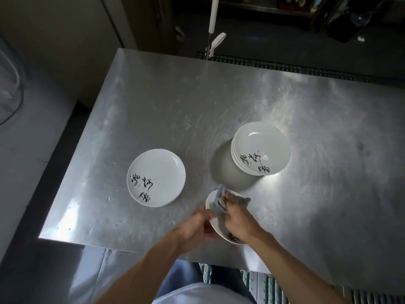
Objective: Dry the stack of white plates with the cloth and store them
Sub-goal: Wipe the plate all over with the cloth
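Looking down from the head view, the person holds one round white plate (215,228) tilted over the near edge of a scratched stainless-steel table (175,102). The plate is shallow and glossy, with black brush-written characters near its lower rim, partly hidden by the hands. The left hand (196,227), blurred, has its fingers curled round the plate's left rim. The right hand (240,220) lies in the plate's hollow with its fingers bent over a crumpled grey cloth (219,199), pressing it against the inner face. One end of the cloth sticks up past the far rim.

Two groups of matching white plates rest on the table, each top plate bearing the same black characters with small reddish strokes. The left pile (156,177) is low, and at least two rims show at its near edge. The right stack (262,148) is taller, with about four rims showing on its left side, though the exact count cannot be told. The two groups are well apart, and the held plate is nearer the camera, between them.

One white pole (213,14) stands beyond the far edge of the table.
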The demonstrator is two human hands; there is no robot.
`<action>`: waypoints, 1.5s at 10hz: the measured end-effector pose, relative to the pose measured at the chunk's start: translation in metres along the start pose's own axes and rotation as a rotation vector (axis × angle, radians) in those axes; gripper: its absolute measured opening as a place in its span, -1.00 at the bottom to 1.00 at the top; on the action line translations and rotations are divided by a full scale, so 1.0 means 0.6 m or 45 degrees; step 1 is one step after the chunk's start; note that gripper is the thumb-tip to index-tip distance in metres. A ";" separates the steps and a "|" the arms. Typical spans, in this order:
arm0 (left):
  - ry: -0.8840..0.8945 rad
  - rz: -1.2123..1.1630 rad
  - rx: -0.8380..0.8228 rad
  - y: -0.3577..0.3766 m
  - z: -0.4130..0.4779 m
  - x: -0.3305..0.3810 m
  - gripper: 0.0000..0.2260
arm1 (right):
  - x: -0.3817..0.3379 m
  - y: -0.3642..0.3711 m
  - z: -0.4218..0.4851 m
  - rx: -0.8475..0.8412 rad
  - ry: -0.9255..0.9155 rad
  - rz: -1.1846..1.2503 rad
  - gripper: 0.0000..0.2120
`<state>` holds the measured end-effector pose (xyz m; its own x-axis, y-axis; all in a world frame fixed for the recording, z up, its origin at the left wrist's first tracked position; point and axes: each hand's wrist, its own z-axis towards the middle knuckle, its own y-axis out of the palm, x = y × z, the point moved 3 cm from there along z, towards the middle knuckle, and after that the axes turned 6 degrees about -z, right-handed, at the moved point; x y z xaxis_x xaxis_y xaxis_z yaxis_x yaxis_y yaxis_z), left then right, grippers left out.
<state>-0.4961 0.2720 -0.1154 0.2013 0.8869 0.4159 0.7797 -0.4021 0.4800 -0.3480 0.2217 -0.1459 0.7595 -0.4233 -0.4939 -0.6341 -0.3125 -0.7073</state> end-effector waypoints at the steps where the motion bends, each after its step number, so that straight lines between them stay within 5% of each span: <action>1: 0.022 0.082 0.115 -0.017 0.008 0.004 -0.66 | -0.002 0.011 -0.012 -0.066 -0.171 -0.011 -0.43; 2: -0.004 0.203 0.189 -0.033 0.012 -0.001 -0.89 | 0.017 0.008 -0.008 -0.008 -0.108 0.054 -0.45; 3: -0.002 0.315 0.147 -0.029 0.007 0.004 -0.77 | -0.034 0.033 -0.007 0.018 -0.294 0.488 -0.71; 4: 0.008 0.224 0.107 -0.031 0.005 0.002 -0.72 | -0.003 0.025 -0.013 0.025 -0.427 -0.261 -0.47; 5: -0.046 0.267 0.012 -0.021 0.008 0.007 -0.51 | -0.004 0.027 -0.012 0.073 -0.464 -0.272 -0.44; 6: -0.066 0.200 0.063 -0.025 0.011 0.004 -0.52 | -0.034 0.016 -0.014 0.101 -0.705 0.432 -0.65; 7: 0.021 -0.052 0.271 -0.035 0.015 -0.002 -0.50 | 0.021 -0.005 0.003 -0.039 0.097 -0.215 -0.63; 8: 0.131 -0.153 0.362 -0.015 0.015 -0.010 -0.49 | 0.012 0.006 -0.014 -0.062 -0.044 -0.204 -0.49; 9: 0.119 -0.059 0.347 -0.011 0.010 -0.012 -0.71 | -0.002 0.000 -0.021 0.019 -0.155 -0.223 -0.44; 10: 0.068 0.026 0.342 -0.020 0.011 0.005 -0.75 | -0.030 0.006 -0.005 0.040 0.024 0.277 -0.67; 11: 0.048 0.056 0.270 -0.018 0.012 0.011 -0.64 | -0.008 0.006 -0.010 -0.088 -0.036 0.177 -0.51; 12: 0.021 0.069 0.155 -0.011 0.013 0.012 -0.60 | 0.024 0.001 -0.017 0.038 0.071 -0.240 -0.45; 13: -0.029 0.116 0.104 -0.007 0.011 0.009 -0.60 | 0.015 0.011 -0.029 -0.116 -0.123 -0.091 -0.38; 15: 0.050 -0.071 0.308 -0.003 0.012 0.017 -0.61 | 0.043 -0.012 -0.031 -0.009 0.062 -0.232 -0.45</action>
<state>-0.4914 0.2835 -0.1176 0.1347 0.8948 0.4257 0.9092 -0.2825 0.3060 -0.3267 0.1972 -0.1439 0.8544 -0.3993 -0.3326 -0.4875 -0.3940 -0.7791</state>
